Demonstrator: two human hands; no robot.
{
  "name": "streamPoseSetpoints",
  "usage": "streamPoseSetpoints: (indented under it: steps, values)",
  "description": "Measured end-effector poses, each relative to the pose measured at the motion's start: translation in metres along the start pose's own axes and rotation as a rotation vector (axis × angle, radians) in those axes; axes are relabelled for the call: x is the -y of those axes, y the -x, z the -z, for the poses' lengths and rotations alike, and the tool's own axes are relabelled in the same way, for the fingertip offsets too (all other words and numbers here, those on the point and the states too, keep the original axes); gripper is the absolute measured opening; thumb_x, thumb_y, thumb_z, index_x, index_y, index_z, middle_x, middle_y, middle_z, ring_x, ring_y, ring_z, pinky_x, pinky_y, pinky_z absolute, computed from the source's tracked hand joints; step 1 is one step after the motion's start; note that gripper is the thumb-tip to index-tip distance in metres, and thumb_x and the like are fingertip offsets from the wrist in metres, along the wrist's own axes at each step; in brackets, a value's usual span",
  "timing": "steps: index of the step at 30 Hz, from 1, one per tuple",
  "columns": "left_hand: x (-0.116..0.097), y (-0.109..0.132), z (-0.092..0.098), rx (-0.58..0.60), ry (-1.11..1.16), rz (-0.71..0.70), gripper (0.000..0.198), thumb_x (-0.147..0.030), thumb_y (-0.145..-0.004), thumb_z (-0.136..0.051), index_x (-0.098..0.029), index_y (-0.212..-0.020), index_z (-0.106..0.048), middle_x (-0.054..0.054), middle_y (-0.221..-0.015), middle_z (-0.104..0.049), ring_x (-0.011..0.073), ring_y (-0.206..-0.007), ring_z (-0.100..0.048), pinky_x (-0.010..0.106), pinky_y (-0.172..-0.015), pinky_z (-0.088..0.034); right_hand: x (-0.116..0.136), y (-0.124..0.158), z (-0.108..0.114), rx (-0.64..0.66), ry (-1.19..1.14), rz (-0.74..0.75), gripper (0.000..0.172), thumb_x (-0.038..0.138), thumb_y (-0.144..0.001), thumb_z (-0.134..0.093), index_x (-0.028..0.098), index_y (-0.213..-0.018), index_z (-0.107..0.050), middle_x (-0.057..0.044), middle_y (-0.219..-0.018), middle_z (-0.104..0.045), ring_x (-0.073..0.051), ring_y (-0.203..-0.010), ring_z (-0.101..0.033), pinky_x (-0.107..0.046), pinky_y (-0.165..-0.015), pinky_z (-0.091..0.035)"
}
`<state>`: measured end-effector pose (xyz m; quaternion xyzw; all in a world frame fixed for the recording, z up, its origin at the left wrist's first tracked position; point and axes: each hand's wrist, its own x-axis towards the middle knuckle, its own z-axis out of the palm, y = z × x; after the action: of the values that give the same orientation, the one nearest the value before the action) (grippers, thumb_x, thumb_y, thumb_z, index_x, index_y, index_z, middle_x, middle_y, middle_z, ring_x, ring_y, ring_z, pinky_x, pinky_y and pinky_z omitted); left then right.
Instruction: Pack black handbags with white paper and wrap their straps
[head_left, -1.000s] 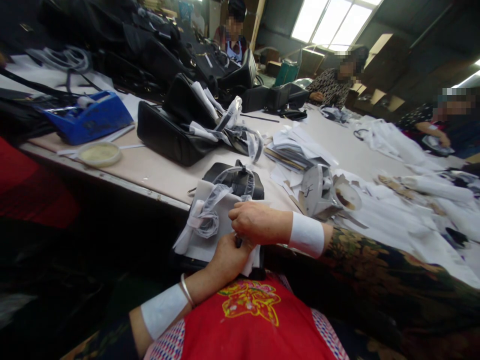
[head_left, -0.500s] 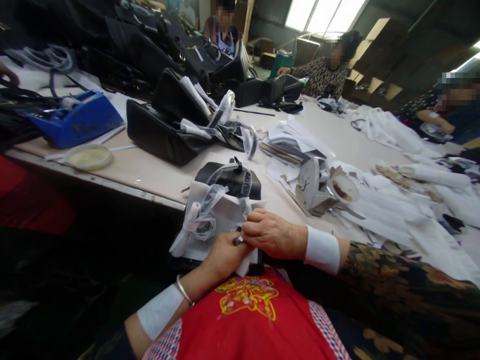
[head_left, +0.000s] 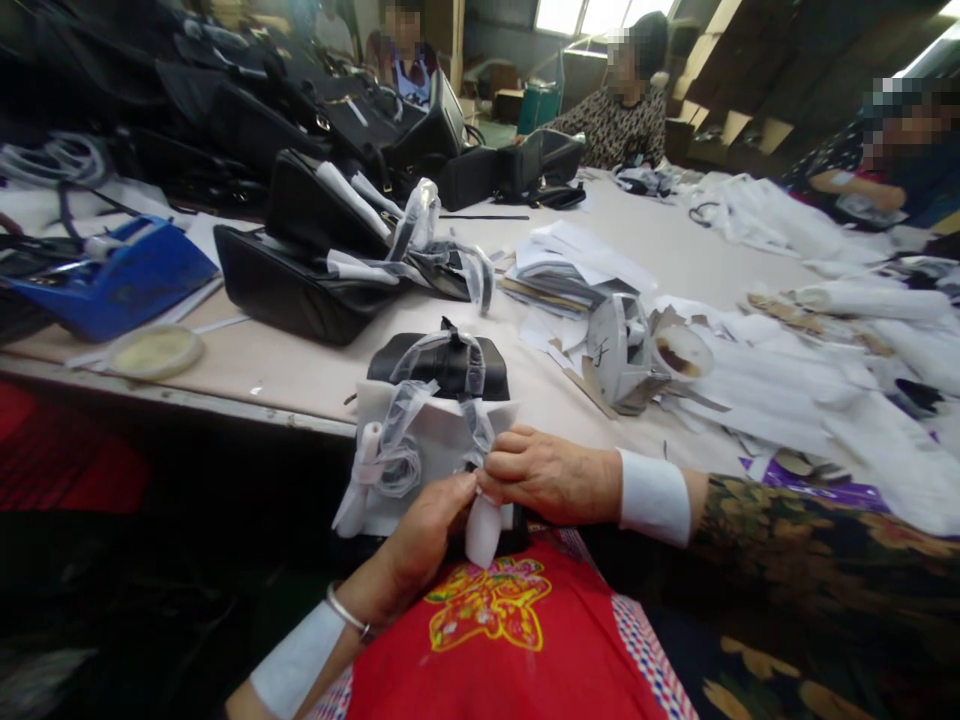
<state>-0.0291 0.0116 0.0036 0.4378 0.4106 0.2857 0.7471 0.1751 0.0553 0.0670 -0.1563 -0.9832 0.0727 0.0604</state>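
Note:
A black handbag point(head_left: 442, 362) lies at the table's edge in front of me, with a white sheet point(head_left: 439, 445) over its near side. Clear plastic film wraps its handle point(head_left: 400, 405), and a bundled strap point(head_left: 399, 467) wrapped in film lies to the left on the sheet. My right hand point(head_left: 544, 475) is closed, its fingertips pinching a piece of white wrapping point(head_left: 484, 532) on the near right of the bag. At the same piece, my left hand point(head_left: 427, 530) is closed, thumb and fingers meeting my right fingertips. What lies under the fingertips is hidden.
A tape dispenser point(head_left: 619, 350) stands right of the bag, beside stacked papers point(head_left: 574, 260). Another black bag point(head_left: 300, 285), a blue dispenser point(head_left: 112, 280) and a tape roll point(head_left: 154, 352) are to the left. White wrapping point(head_left: 795, 400) covers the right side. Several people sit beyond.
The view has shifted slightly. My left hand has drawn back a little toward me and left, and more of the white wrapping hangs below my right fingertips.

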Motion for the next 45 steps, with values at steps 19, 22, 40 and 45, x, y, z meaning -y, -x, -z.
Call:
streamPoseSetpoints:
  steps: [19,22,40,45]
  values:
    - [-0.007,0.001,0.002,-0.036,-0.354,-0.028,0.05,-0.056,-0.097,-0.044,-0.013,-0.095,-0.07,0.002,-0.075,-0.06,0.0163,-0.07,-0.048,0.027,-0.062,-0.037,0.053,0.005,-0.042,-0.49,-1.446,-1.229,0.045,0.058,-0.078,-0.069,0.014,-0.075,-0.059,0.005,-0.058,-0.048,-0.008,-0.052,-0.038,-0.021,-0.048,-0.029]
    - [-0.01,0.003,0.004,0.001,-0.36,-0.03,0.051,-0.056,-0.097,-0.043,-0.013,-0.097,-0.07,0.004,-0.079,-0.063,0.0178,-0.074,-0.051,0.028,-0.067,-0.04,0.043,-0.004,-0.043,-0.512,-1.48,-1.281,0.042,0.052,-0.072,-0.075,0.013,-0.074,-0.059,0.006,-0.058,-0.047,-0.006,-0.051,-0.036,-0.021,-0.047,-0.026]
    - [0.012,0.007,0.001,-0.043,0.42,0.085,0.049,-0.055,-0.087,-0.065,-0.012,-0.109,-0.067,0.007,-0.088,-0.07,0.017,-0.075,-0.061,0.027,-0.066,-0.044,0.033,-0.029,-0.051,-0.322,-0.937,-1.1,0.021,0.035,-0.082,-0.062,0.014,-0.086,-0.062,0.001,-0.069,-0.054,-0.012,-0.062,-0.047,-0.024,-0.054,-0.036]
    - [0.002,0.003,-0.009,-0.089,0.533,0.076,0.052,-0.056,-0.079,-0.074,-0.013,-0.105,-0.063,0.005,-0.077,-0.069,0.0147,-0.063,-0.06,0.026,-0.059,-0.046,0.033,-0.029,-0.045,-0.336,-0.858,-1.082,0.023,0.038,-0.084,-0.064,0.016,-0.079,-0.059,0.002,-0.065,-0.056,-0.012,-0.06,-0.049,-0.023,-0.054,-0.037]
